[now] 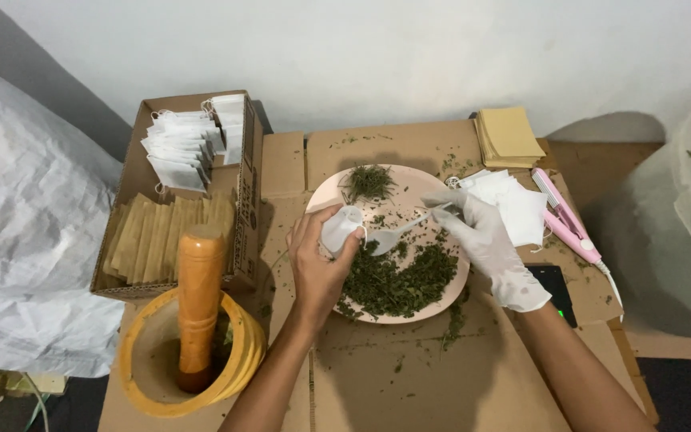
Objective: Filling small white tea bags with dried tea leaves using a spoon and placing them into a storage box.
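Cardboard table (409, 384): mortar (153, 360), pestle (199, 296), sachet box (153, 240).

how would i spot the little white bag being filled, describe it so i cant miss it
Find the round pink plate of chopped green herbs at the middle of the cardboard work surface. At its left rim, the bare left hand pinches a small white bag, mouth toward a white spoon. Unlike the flat bags stacked right of the plate, it is held up and open.

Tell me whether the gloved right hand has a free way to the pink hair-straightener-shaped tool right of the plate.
Probably yes: the pink tool lies uncovered beside the gloved right hand, nothing between them, though that hand holds a white plastic spoon.
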